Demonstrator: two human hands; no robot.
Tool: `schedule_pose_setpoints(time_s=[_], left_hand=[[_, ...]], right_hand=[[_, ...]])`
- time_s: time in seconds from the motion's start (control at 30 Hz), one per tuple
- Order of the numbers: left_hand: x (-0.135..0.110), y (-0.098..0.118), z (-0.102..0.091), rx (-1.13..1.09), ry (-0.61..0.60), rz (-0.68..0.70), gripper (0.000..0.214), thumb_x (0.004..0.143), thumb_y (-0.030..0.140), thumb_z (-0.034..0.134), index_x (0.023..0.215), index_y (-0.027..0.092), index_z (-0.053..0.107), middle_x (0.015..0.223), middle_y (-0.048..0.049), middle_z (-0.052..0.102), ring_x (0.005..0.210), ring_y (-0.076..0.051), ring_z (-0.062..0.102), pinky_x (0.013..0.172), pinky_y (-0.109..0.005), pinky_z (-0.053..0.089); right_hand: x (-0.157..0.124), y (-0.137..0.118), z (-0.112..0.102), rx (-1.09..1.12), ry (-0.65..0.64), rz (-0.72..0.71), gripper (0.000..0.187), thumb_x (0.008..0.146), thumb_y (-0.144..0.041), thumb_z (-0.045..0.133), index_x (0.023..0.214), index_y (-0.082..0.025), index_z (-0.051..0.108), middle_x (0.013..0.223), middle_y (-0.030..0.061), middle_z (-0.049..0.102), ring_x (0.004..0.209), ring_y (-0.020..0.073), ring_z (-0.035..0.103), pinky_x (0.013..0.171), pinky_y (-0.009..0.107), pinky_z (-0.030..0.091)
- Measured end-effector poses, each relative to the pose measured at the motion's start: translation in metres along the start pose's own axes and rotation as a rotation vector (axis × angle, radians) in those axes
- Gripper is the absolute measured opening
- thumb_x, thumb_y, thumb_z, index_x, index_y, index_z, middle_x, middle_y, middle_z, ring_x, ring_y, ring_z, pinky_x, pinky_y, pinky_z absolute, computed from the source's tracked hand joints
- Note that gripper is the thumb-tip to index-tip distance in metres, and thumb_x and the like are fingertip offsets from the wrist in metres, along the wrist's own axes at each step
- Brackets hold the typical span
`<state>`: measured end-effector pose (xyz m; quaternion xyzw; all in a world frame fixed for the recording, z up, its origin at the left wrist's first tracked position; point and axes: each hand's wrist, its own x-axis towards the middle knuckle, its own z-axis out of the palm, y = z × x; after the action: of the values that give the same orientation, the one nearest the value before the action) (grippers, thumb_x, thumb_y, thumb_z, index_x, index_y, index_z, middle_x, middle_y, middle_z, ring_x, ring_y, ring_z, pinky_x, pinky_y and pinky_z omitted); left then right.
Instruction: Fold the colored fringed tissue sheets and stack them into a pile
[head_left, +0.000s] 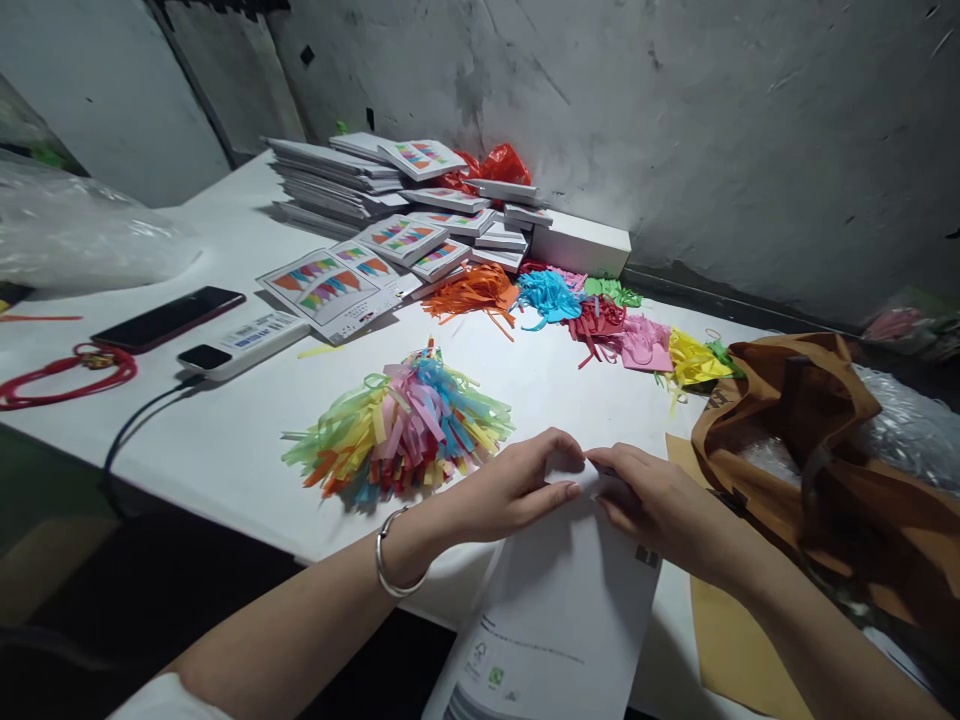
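My left hand (517, 485) and my right hand (654, 500) meet at the far end of a flat white paper packet (559, 600) lying at the table's near edge. Both pinch that end between thumb and fingers. A silver bangle circles my left wrist. Just left of my hands lies a mixed heap of coloured paper strips (401, 425). Farther back sit separate heaps of strips in orange (472, 292), blue (547, 295), red, pink and yellow.
Stacks of white printed packets (409, 205) and a white box (581, 245) stand by the wall. A phone (169, 318), a power bank with cable (240, 343) and a red cord (67, 375) lie at left. A brown bag (817, 450) sits at right, over yellow paper.
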<state>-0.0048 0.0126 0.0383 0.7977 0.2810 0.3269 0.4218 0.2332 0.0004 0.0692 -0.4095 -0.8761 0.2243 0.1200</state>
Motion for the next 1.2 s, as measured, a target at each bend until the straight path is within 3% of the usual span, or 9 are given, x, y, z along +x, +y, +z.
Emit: schedule_pose_setpoints(time_s=[0.23,0.33,0.4,0.57,0.7,0.83,0.93,1.07,1.2], left_hand=[[-0.001,0.001,0.002,0.017,0.011,-0.018,0.020,0.100,0.033,0.053,0.115,0.020,0.053,0.102,-0.0051,0.065,0.080,-0.016,0.058,0.072,-0.027,0.046],[0.000,0.002,0.003,-0.013,0.002,-0.036,0.021,0.099,0.033,0.054,0.115,0.019,0.053,0.083,0.0012,0.059,0.062,-0.011,0.047,0.060,-0.024,0.039],[0.000,0.003,0.004,-0.018,-0.004,-0.029,0.021,0.098,0.032,0.055,0.114,0.018,0.054,0.078,0.0033,0.055,0.060,-0.011,0.043,0.058,-0.024,0.036],[-0.003,0.003,0.002,-0.006,-0.014,-0.022,0.024,0.098,0.034,0.053,0.118,0.019,0.054,0.085,0.0002,0.058,0.067,-0.014,0.048,0.062,-0.025,0.038],[-0.005,0.002,0.006,-0.081,0.051,-0.086,0.039,0.097,0.042,0.057,0.127,0.019,0.049,0.087,-0.0009,0.058,0.069,-0.015,0.050,0.064,-0.026,0.039],[-0.004,0.002,0.011,-0.153,0.164,-0.196,0.032,0.101,0.042,0.047,0.122,0.019,0.056,0.073,0.0017,0.053,0.067,-0.015,0.049,0.060,-0.024,0.037],[-0.007,0.004,0.009,-0.385,0.183,-0.243,0.036,0.097,0.047,0.055,0.120,0.020,0.057,0.068,0.0035,0.052,0.060,-0.013,0.048,0.054,-0.022,0.035],[-0.012,0.007,0.004,-0.725,0.184,-0.325,0.047,0.087,0.052,0.069,0.118,0.020,0.054,0.072,0.0026,0.060,0.058,-0.012,0.054,0.054,-0.021,0.040],[-0.015,0.014,0.002,-0.706,0.191,-0.350,0.045,0.084,0.053,0.072,0.110,0.019,0.062,0.072,0.0013,0.062,0.062,-0.013,0.056,0.057,-0.022,0.043]], right_hand=[[0.002,-0.001,0.000,0.001,-0.021,0.051,0.033,0.092,-0.015,0.048,0.123,-0.025,0.050,0.111,0.0028,0.063,0.095,0.0191,0.061,0.078,0.031,0.043],[0.008,-0.006,-0.006,0.093,-0.053,0.112,0.023,0.088,-0.016,0.054,0.110,-0.023,0.054,0.092,-0.0014,0.061,0.079,0.0147,0.055,0.068,0.026,0.039],[0.012,-0.006,-0.012,0.212,-0.114,0.138,0.016,0.085,-0.021,0.059,0.100,-0.021,0.053,0.077,-0.0051,0.051,0.069,0.0124,0.046,0.062,0.024,0.035],[0.017,0.005,-0.022,0.447,-0.312,0.249,0.030,0.081,-0.044,0.071,0.088,-0.019,0.056,0.072,-0.0065,0.044,0.066,0.0108,0.039,0.057,0.023,0.031],[0.015,0.006,-0.020,0.338,-0.308,0.301,0.041,0.084,-0.048,0.066,0.064,-0.020,0.044,0.061,-0.0077,0.033,0.059,0.0091,0.030,0.052,0.025,0.021],[0.011,0.001,-0.017,0.319,-0.268,0.307,0.043,0.083,-0.049,0.068,0.063,-0.020,0.044,0.060,-0.0076,0.031,0.058,0.0089,0.029,0.051,0.024,0.020],[0.001,0.002,-0.022,0.470,-0.335,0.333,0.050,0.083,-0.060,0.067,0.063,-0.019,0.048,0.059,-0.0073,0.031,0.056,0.0085,0.028,0.049,0.024,0.020],[-0.019,0.002,-0.030,0.662,-0.346,0.281,0.047,0.091,-0.062,0.059,0.077,-0.017,0.057,0.069,-0.0027,0.048,0.065,0.0106,0.044,0.059,0.022,0.036],[-0.035,-0.004,-0.032,0.619,-0.306,0.217,0.040,0.101,-0.054,0.045,0.088,-0.019,0.060,0.081,0.0004,0.055,0.077,0.0139,0.053,0.071,0.023,0.044]])
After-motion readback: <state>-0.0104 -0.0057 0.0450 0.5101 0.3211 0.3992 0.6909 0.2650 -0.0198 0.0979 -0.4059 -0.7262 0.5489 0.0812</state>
